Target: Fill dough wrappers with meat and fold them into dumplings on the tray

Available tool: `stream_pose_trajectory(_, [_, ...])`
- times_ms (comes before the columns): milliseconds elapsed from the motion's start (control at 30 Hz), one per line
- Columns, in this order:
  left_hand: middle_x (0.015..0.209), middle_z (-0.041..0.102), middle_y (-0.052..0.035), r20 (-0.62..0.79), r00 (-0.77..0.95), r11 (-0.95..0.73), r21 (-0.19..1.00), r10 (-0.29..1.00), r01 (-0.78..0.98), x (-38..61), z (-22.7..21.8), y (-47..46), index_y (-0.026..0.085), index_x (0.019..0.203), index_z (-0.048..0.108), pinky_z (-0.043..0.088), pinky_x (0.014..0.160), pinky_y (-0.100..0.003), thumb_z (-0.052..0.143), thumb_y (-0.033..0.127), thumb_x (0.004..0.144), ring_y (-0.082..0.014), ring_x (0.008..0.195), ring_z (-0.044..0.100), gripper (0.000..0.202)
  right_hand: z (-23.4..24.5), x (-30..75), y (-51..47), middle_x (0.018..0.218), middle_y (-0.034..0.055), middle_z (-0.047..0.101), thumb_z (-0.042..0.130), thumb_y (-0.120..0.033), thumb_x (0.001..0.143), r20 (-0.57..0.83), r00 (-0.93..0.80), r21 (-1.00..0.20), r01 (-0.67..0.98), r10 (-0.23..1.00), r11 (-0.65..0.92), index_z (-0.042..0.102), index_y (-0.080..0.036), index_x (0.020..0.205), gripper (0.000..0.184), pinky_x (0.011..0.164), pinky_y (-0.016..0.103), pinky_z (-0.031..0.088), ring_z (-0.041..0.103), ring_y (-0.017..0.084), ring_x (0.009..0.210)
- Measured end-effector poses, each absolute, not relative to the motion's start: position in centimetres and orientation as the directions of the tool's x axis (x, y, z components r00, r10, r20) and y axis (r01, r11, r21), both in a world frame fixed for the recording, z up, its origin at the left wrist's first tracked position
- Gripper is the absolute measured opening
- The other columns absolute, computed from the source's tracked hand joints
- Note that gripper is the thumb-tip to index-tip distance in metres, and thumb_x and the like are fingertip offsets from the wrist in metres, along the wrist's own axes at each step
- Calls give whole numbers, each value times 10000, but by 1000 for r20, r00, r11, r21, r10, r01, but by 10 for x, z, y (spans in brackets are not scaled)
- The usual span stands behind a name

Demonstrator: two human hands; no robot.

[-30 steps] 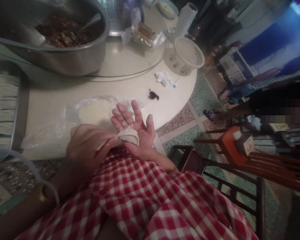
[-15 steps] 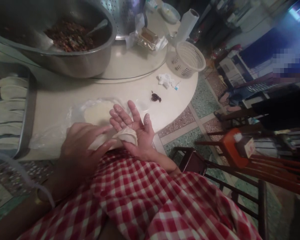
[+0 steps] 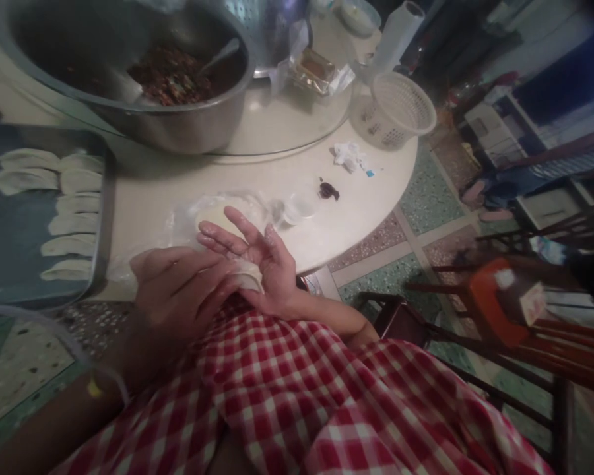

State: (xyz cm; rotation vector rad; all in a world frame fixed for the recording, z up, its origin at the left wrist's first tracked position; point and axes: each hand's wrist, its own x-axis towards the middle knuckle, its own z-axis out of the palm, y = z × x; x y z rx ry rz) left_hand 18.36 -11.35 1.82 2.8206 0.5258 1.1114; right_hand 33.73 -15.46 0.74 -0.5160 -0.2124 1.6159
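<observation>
A folded, pale dumpling (image 3: 250, 276) rests in my right hand (image 3: 277, 270), palm up, its upper fingers spread and dusted with flour. Over the dumpling's left side lies my left hand (image 3: 178, 287), back upward, fingers bent together and touching its edge; they hide part of it. Just beyond my hands, pale round dough wrappers (image 3: 212, 218) lie on crumpled clear plastic (image 3: 181, 218). Off to the left, a metal tray (image 3: 106, 218) holds several finished dumplings (image 3: 74, 223) in rows. A large steel bowl (image 3: 178, 125) of dark minced filling (image 3: 171, 79) stands behind, with a spoon (image 3: 222, 53) in it.
On the pale table (image 3: 143, 178) sit a small clear dish (image 3: 299, 208), a dark scrap (image 3: 329, 191), crumpled tissue (image 3: 349, 157) and a white plastic basket (image 3: 400, 109). A wooden chair (image 3: 495, 396) and an orange stool (image 3: 495, 303) stand to the right.
The view has swung left, so more of the tray shows. My left hand has slid over the dumpling and now covers more of it. The right hand still supports the dumpling.
</observation>
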Motion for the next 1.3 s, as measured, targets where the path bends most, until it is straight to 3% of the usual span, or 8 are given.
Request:
stream_pose_trajectory(233, [953, 753, 30, 654, 654, -918, 175, 379, 357, 177, 25, -115, 258, 1037, 631, 515, 806, -368, 596, 190, 994, -183, 886, 632, 88, 12, 324, -151, 1155, 20, 800, 515, -604, 939, -256, -128, -426, -875, 958, -231, 703, -309, 1198, 434, 1181, 483, 431, 708, 206, 1119])
stream_pose_trajectory(400, [923, 764, 2, 666, 622, -893, 156, 411, 423, 144, 34, -108, 228, 1008, 651, 490, 797, -366, 602, 125, 966, -176, 860, 636, 121, 15, 307, -139, 1116, 27, 809, 608, -641, 876, -236, -138, -475, -847, 962, -238, 736, -294, 1167, 470, 1174, 487, 423, 705, 232, 1106])
stream_pose_trajectory(500, [926, 762, 1, 662, 609, -838, 52, 436, 543, 104, 43, -84, 240, 1032, 665, 471, 831, -386, 627, 179, 970, -190, 872, 630, 95, 14, 304, -134, 1120, 38, 807, 667, -640, 838, -230, -102, -490, -847, 968, -206, 749, -285, 1149, 479, 1146, 452, 440, 707, 228, 1097])
stream_pose_trajectory(600, [830, 747, 15, 606, 645, -769, -85, 465, 634, 59, 51, -46, 253, 965, 692, 423, 801, -390, 557, 306, 1024, -200, 800, 582, 156, 12, 307, -133, 1145, 52, 801, 671, -639, 841, -240, -39, -506, -848, 970, -160, 750, -285, 1158, 481, 1110, 436, 462, 707, 225, 1104])
stream_pose_trajectory(700, [897, 753, -19, 473, 582, -633, -62, 662, 772, 24, 52, -6, 237, 1004, 723, 412, 882, -407, 499, 390, 1046, -229, 929, 576, 274, 11, 312, -132, 1146, 51, 801, 656, -650, 851, -244, 33, -535, -838, 969, -106, 755, -294, 1156, 480, 1106, 435, 465, 709, 220, 1105])
stream_pose_trajectory(800, [959, 754, -36, 302, 574, -598, -18, 761, 802, 4, 44, 29, 202, 1020, 726, 391, 954, -420, 399, 484, 1065, -227, 998, 545, 434, 10, 317, -131, 1142, 48, 801, 648, -672, 851, -246, 94, -566, -822, 965, -64, 764, -307, 1140, 480, 1121, 455, 460, 712, 225, 1108])
stream_pose_trajectory(1000, [1018, 765, -54, 150, 613, -618, -18, 776, 786, -5, 26, 67, 171, 1005, 736, 359, 952, -407, 398, 400, 1072, -217, 1023, 547, 414, 11, 323, -128, 1149, 56, 804, 641, -662, 858, -230, 197, -593, -805, 953, 23, 773, -317, 1135, 461, 1121, 493, 468, 717, 238, 1114])
stream_pose_trajectory(1300, [1070, 767, -63, 44, 610, -611, 13, 791, 792, -3, 17, 86, 141, 1042, 733, 345, 933, -377, 415, 380, 1071, -210, 1021, 545, 399, 9, 327, -122, 1135, 61, 806, 653, -672, 838, -225, 248, -615, -787, 942, 60, 778, -321, 1122, 468, 1125, 531, 463, 717, 258, 1116])
